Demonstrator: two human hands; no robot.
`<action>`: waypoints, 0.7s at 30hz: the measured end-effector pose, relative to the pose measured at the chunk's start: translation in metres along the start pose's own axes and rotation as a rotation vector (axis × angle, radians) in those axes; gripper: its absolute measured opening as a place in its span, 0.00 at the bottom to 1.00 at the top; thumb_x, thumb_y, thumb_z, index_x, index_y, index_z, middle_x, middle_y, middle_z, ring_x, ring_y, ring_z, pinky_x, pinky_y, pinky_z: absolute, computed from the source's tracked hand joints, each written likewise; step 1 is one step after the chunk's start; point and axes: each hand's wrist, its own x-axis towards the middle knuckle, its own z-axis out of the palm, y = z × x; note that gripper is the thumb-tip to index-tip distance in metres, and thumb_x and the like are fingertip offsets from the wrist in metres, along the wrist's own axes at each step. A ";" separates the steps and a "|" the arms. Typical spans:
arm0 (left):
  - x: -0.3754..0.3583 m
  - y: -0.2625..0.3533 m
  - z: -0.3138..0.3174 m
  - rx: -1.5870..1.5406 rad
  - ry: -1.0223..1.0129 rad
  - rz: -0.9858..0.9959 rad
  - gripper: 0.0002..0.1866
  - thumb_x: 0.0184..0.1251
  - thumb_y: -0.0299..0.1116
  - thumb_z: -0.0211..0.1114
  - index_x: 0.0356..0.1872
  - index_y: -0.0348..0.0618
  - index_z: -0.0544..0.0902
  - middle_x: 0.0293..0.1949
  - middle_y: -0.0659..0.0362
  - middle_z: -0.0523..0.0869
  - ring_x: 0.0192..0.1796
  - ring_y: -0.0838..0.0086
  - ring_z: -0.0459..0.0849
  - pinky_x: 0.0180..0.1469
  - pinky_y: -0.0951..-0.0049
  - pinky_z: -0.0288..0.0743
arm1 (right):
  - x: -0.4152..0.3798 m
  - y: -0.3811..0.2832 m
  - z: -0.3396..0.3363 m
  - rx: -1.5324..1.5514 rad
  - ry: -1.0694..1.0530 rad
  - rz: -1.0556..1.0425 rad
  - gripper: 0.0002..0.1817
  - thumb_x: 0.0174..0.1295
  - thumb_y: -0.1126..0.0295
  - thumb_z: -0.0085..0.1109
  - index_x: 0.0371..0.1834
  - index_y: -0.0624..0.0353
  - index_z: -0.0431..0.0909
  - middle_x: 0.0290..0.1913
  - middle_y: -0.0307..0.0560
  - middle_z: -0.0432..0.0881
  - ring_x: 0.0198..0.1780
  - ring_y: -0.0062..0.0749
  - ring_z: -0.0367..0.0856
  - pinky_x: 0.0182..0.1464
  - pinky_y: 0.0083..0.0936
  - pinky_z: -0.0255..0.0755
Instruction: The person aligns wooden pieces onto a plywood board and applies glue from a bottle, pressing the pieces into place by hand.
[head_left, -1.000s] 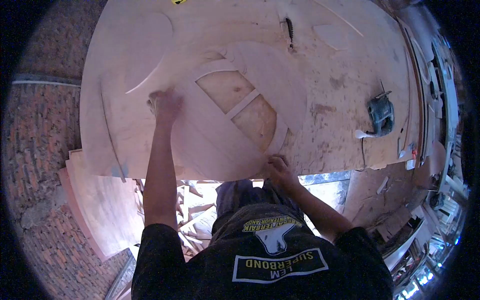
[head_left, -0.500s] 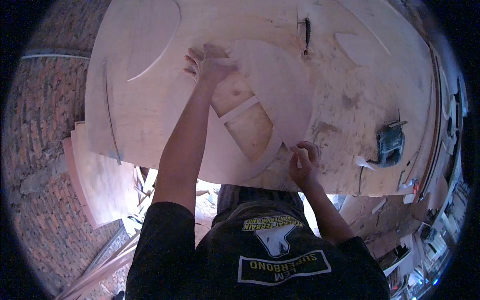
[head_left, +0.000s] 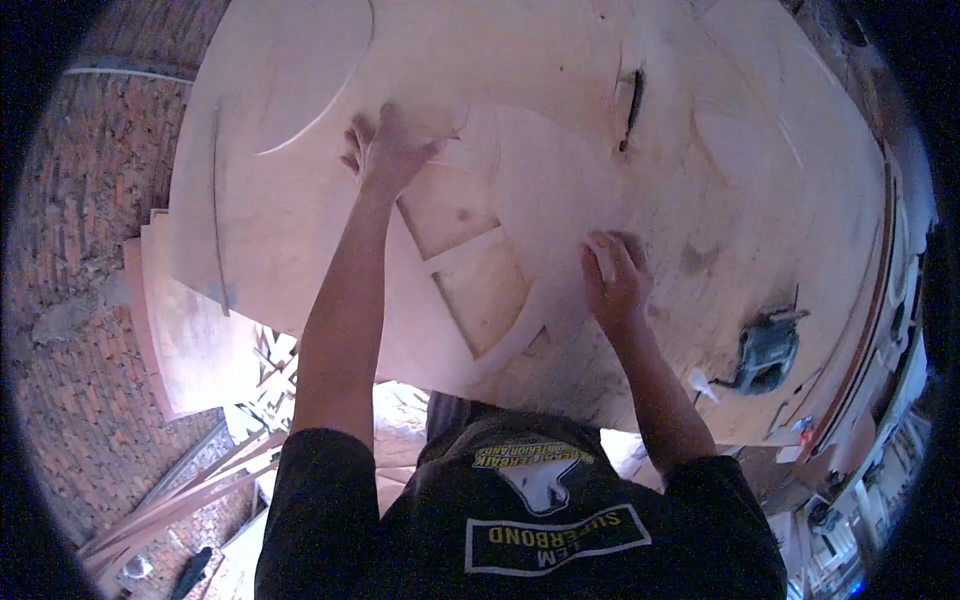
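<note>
Pale curved plywood pieces form a ring around an opening, with a narrow strip point(head_left: 466, 248) crossing it, on a large plywood sheet point(head_left: 480, 40). My left hand point(head_left: 390, 158) lies at the upper end of the left curved piece point(head_left: 385, 300), fingers spread and thumb reaching toward the opening. On the other side, my right hand point(head_left: 615, 280) is at the outer edge of the right curved piece point(head_left: 545, 170). Its fingers are bent and apart, slightly blurred, with a gap beside the thumb. A small dark notch shows near the ring's lower end.
A green jigsaw-like power tool point(head_left: 768, 355) rests on the sheet at right, a white object point(head_left: 703, 384) beside it. A dark slot point(head_left: 632, 108) and curved cuts mark the sheet. A brick wall point(head_left: 80, 250) stands left, with leaning boards point(head_left: 190, 330). Wood strips lie below.
My right hand has moved up from the ring's lower corner to its outer right edge. The right curved piece has shifted inward, narrowing the opening. My left hand stays at the upper left; the camera view has shifted.
</note>
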 end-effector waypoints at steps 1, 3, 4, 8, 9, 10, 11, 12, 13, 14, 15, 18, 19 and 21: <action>-0.018 0.018 -0.030 -0.007 -0.050 -0.056 0.68 0.48 0.72 0.77 0.86 0.63 0.48 0.85 0.39 0.36 0.86 0.38 0.32 0.80 0.30 0.31 | 0.023 0.005 0.010 0.018 -0.032 0.063 0.06 0.63 0.77 0.69 0.42 0.59 0.85 0.38 0.51 0.85 0.45 0.46 0.86 0.47 0.37 0.80; -0.027 0.033 -0.042 -0.028 -0.096 -0.107 0.68 0.47 0.72 0.78 0.86 0.64 0.47 0.85 0.39 0.36 0.85 0.38 0.31 0.80 0.29 0.30 | 0.081 0.012 0.034 0.044 -0.049 0.082 0.03 0.64 0.75 0.68 0.39 0.59 0.86 0.37 0.51 0.86 0.44 0.48 0.87 0.47 0.38 0.80; -0.025 0.032 -0.039 -0.043 -0.085 -0.104 0.69 0.46 0.72 0.79 0.86 0.64 0.47 0.85 0.39 0.36 0.85 0.38 0.31 0.80 0.29 0.29 | 0.113 0.019 0.051 -0.062 -0.045 -0.035 0.04 0.63 0.74 0.68 0.39 0.59 0.87 0.38 0.52 0.87 0.45 0.49 0.87 0.48 0.39 0.80; -0.025 0.020 -0.031 -0.075 -0.035 -0.105 0.71 0.42 0.72 0.81 0.86 0.66 0.46 0.85 0.39 0.35 0.85 0.37 0.29 0.79 0.29 0.27 | 0.231 0.062 0.129 -0.332 -0.086 -0.257 0.08 0.63 0.68 0.67 0.43 0.56 0.89 0.42 0.53 0.87 0.48 0.52 0.86 0.53 0.44 0.80; -0.027 0.020 -0.032 -0.082 -0.026 -0.104 0.72 0.41 0.72 0.81 0.86 0.65 0.47 0.85 0.39 0.35 0.85 0.37 0.29 0.79 0.29 0.27 | 0.248 0.075 0.148 -0.381 -0.060 -0.289 0.09 0.64 0.67 0.66 0.44 0.54 0.90 0.44 0.52 0.87 0.48 0.51 0.86 0.54 0.44 0.80; -0.028 0.024 -0.034 -0.089 -0.018 -0.103 0.72 0.41 0.71 0.81 0.86 0.65 0.47 0.85 0.39 0.34 0.85 0.37 0.29 0.79 0.29 0.26 | 0.257 0.078 0.157 -0.449 -0.078 -0.254 0.10 0.64 0.65 0.66 0.45 0.52 0.90 0.45 0.51 0.87 0.49 0.51 0.86 0.54 0.44 0.80; -0.029 0.024 -0.034 -0.096 -0.008 -0.102 0.72 0.40 0.71 0.82 0.86 0.64 0.48 0.85 0.39 0.34 0.85 0.38 0.29 0.79 0.29 0.26 | 0.267 0.077 0.162 -0.519 -0.096 -0.219 0.10 0.64 0.64 0.66 0.45 0.50 0.91 0.47 0.50 0.87 0.49 0.50 0.86 0.55 0.44 0.80; -0.023 0.012 -0.022 -0.102 0.037 -0.058 0.72 0.40 0.71 0.82 0.86 0.64 0.48 0.85 0.39 0.34 0.85 0.38 0.29 0.79 0.28 0.25 | 0.274 0.071 0.164 -0.590 -0.112 -0.185 0.10 0.64 0.62 0.66 0.45 0.48 0.91 0.48 0.49 0.87 0.50 0.50 0.86 0.55 0.43 0.80; -0.014 0.002 -0.005 -0.109 0.080 -0.013 0.72 0.40 0.71 0.82 0.86 0.64 0.49 0.85 0.39 0.34 0.85 0.38 0.29 0.79 0.28 0.25 | 0.278 0.065 0.164 -0.615 -0.143 -0.145 0.10 0.64 0.61 0.66 0.45 0.46 0.91 0.49 0.48 0.87 0.51 0.49 0.86 0.55 0.43 0.80; -0.010 -0.006 0.007 -0.117 0.123 0.034 0.72 0.40 0.71 0.82 0.86 0.64 0.49 0.85 0.39 0.33 0.86 0.38 0.29 0.78 0.27 0.25 | 0.281 0.057 0.159 -0.643 -0.172 -0.104 0.10 0.64 0.60 0.66 0.45 0.44 0.91 0.49 0.47 0.86 0.52 0.49 0.85 0.55 0.43 0.80; -0.017 0.000 -0.001 -0.120 0.101 -0.010 0.72 0.40 0.71 0.82 0.86 0.64 0.49 0.85 0.39 0.33 0.86 0.38 0.29 0.78 0.27 0.25 | 0.281 0.054 0.158 -0.672 -0.202 -0.063 0.10 0.64 0.59 0.66 0.45 0.42 0.91 0.50 0.47 0.86 0.53 0.48 0.85 0.56 0.43 0.80; -0.024 0.013 -0.015 -0.121 0.068 -0.080 0.72 0.40 0.71 0.82 0.86 0.64 0.48 0.85 0.39 0.33 0.86 0.39 0.29 0.78 0.26 0.24 | 0.270 0.059 0.155 -0.626 -0.050 -0.150 0.08 0.62 0.60 0.68 0.43 0.40 0.91 0.48 0.45 0.87 0.53 0.49 0.84 0.53 0.45 0.80; -0.023 0.013 -0.013 -0.119 0.076 -0.072 0.72 0.40 0.71 0.82 0.86 0.64 0.48 0.85 0.38 0.33 0.86 0.40 0.28 0.78 0.26 0.24 | 0.265 0.061 0.152 -0.588 -0.053 -0.178 0.07 0.62 0.61 0.69 0.42 0.41 0.91 0.47 0.45 0.87 0.52 0.48 0.83 0.52 0.45 0.79; -0.025 0.015 -0.016 -0.116 0.075 -0.070 0.73 0.40 0.71 0.82 0.86 0.64 0.48 0.85 0.38 0.33 0.86 0.40 0.28 0.78 0.25 0.24 | 0.253 0.062 0.146 -0.507 -0.057 -0.236 0.06 0.60 0.63 0.71 0.40 0.42 0.91 0.45 0.44 0.86 0.49 0.47 0.83 0.50 0.45 0.77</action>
